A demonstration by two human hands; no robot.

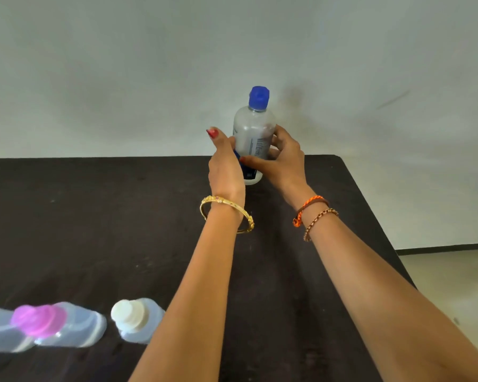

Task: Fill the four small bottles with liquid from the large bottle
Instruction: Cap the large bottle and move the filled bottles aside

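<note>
Blue-capped large bottle [255, 133] stands upright on the tabletop [94, 216], my left hand [225, 164] and right hand [283, 158] each curled around it in a firm grip; uneven squeeze risks tipping it.

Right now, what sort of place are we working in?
Probably a plain indoor room with a bare work table, not a kitchen or lab. A dark table stands against a blank pale wall, with shiny tiled floor at right. Both hands grip the large bottle.
</note>
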